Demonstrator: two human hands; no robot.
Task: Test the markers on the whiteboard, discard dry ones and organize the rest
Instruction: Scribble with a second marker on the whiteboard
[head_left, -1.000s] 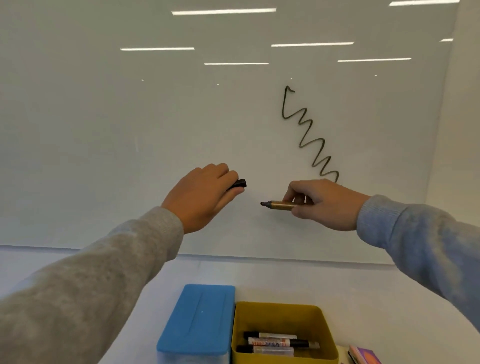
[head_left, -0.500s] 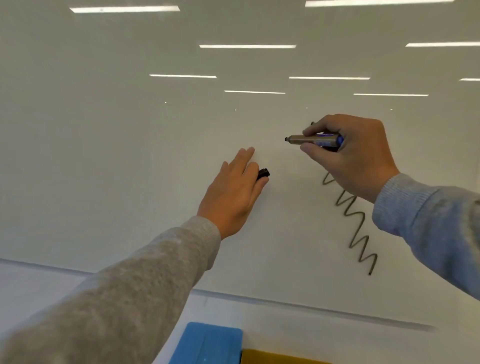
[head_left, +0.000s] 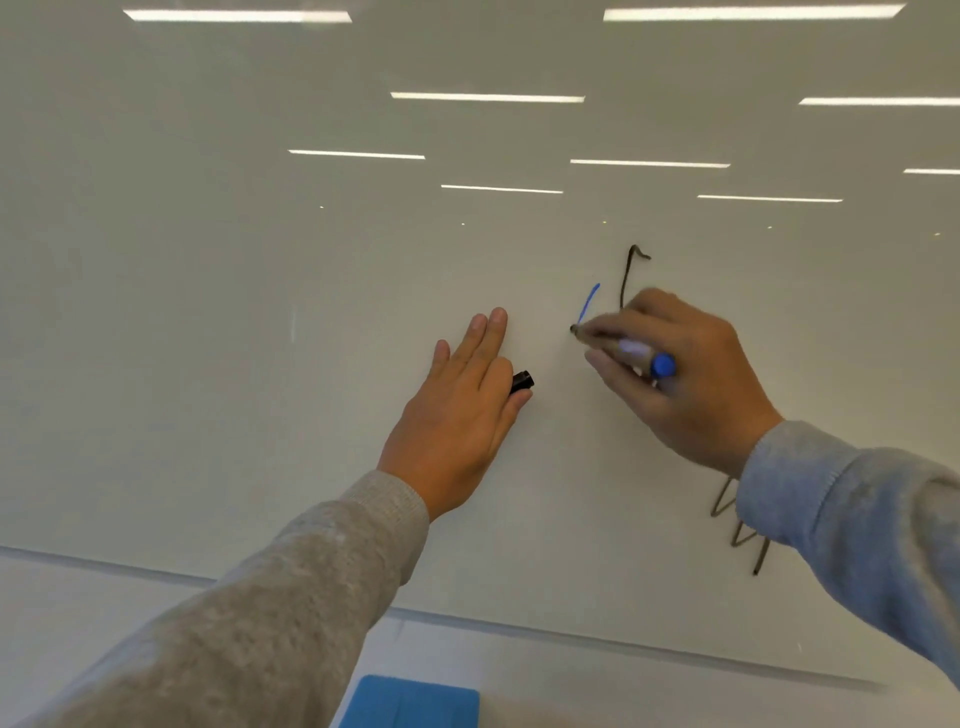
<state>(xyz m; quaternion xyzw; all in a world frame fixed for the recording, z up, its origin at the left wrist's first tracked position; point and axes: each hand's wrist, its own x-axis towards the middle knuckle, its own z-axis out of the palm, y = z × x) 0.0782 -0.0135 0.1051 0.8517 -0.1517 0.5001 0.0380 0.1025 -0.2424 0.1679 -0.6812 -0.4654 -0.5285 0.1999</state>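
Note:
My right hand (head_left: 691, 379) grips a marker (head_left: 621, 348) with a blue end, its tip touching the whiteboard (head_left: 260, 312). A short blue stroke (head_left: 588, 304) runs up from the tip. A dark zigzag line (head_left: 631, 270) starts above my right hand and shows again below the wrist. My left hand (head_left: 460, 410) lies flat against the board with straight fingers, and a black cap (head_left: 522, 382) is pinched between the thumb and the index finger.
The lid of a blue box (head_left: 415, 701) shows at the bottom edge, below the whiteboard's lower border (head_left: 571, 631). Ceiling lights are reflected in the board's upper part.
My right hand has come down and left, put the marker tip on the board and drawn a short blue stroke. My left hand stays on the board with the cap.

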